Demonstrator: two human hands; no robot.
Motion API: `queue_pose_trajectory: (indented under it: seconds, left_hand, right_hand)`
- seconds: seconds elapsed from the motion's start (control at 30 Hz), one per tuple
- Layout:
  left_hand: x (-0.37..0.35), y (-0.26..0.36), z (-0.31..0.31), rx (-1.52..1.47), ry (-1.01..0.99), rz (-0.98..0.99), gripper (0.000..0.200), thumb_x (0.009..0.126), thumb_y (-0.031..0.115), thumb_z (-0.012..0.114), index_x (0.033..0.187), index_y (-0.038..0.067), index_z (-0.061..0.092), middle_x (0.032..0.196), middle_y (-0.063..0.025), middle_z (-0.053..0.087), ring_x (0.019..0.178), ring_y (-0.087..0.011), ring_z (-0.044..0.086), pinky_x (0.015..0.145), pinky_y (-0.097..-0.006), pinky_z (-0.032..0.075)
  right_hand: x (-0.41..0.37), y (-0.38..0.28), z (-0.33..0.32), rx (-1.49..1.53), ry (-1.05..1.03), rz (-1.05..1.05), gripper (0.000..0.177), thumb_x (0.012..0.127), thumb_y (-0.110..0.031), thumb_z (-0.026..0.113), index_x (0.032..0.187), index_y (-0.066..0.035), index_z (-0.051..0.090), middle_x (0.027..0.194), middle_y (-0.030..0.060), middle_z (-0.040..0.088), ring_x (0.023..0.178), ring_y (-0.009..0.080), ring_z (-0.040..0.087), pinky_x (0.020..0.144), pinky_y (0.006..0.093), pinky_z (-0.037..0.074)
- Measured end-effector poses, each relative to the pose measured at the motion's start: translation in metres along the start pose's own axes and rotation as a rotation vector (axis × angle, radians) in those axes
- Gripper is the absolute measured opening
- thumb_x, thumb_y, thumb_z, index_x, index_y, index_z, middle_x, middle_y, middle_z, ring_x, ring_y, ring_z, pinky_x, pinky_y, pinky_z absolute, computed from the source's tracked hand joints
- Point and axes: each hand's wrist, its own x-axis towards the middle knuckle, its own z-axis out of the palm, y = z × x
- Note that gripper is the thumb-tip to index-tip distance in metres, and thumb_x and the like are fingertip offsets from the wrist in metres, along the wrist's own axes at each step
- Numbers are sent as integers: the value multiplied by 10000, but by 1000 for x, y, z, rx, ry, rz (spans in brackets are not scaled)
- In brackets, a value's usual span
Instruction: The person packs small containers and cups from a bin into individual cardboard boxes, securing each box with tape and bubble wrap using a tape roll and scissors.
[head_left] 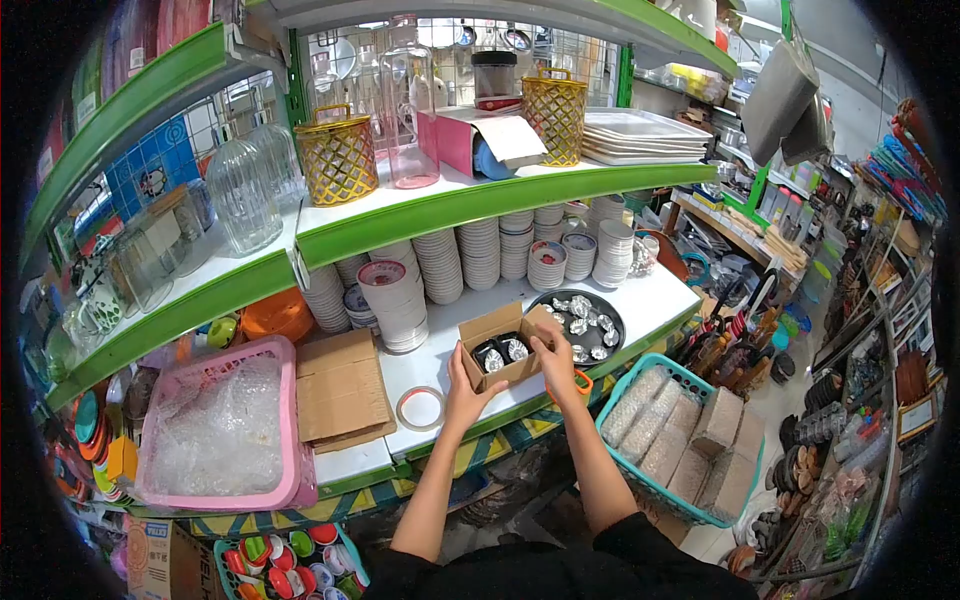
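A small open cardboard box (pixel 485 327) rests near the front of the white shelf, between my two hands. My left hand (pixel 466 392) grips its left side, and my right hand (pixel 553 358) holds its right side. Inside the box lie shiny clear-and-silver faceted pieces (pixel 516 349) on something black. Behind my right hand is a round dark tray (pixel 618 328) with several similar shiny pieces on it. An orange handle (pixel 582 386) shows beside my right wrist; the rest of that tool is hidden. A tape roll (pixel 421 408) lies flat to the left of my left hand.
Flattened cardboard (pixel 345 390) lies on the left, beside a pink basket (pixel 290 420) of bubble wrap. At the lower right, a teal basket (pixel 610 440) holds several bubble-wrapped packs. Stacked white cups (pixel 395 305) line the shelf back, under a green-edged upper shelf (pixel 480 205).
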Motion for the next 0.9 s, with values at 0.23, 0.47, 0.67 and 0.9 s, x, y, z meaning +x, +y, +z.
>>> queue_pose_trajectory:
  seconds: [0.23,0.47,0.67,0.9]
  left_hand:
    - [-2,-7,-4,-73,15,53,1151,635,246,847,1473,84,75,1451,-175,185,1343,-325,251,1092,-405,281]
    - [-2,-13,-3,-217,-21,23,1093,670,178,821,1475,91,87,1476,-159,167,1362,-300,230,1104,-388,266]
    - [-3,-3,-5,-247,-35,-12,1081,685,169,811,1478,108,79,1470,-162,185,1354,-296,248,1098,-384,279]
    - [-3,-10,-3,-193,-21,34,1070,690,162,806,1478,113,84,1469,-163,190,1353,-297,248,1096,-392,279]
  right_hand:
    - [-21,-13,-7,-97,-11,2,320,844,-189,627,1080,26,609,1005,176,647,859,272,631,751,346,475]
    - [-18,-39,-28,-213,137,-82,266,910,-193,516,1066,-4,620,1010,185,638,876,299,619,786,367,468]
    - [20,0,-55,-366,219,-74,167,845,-132,560,920,-25,664,896,152,662,842,342,592,783,417,453]
    - [40,24,-59,-694,96,42,136,738,-158,671,831,-76,729,848,167,673,831,372,591,780,448,480]
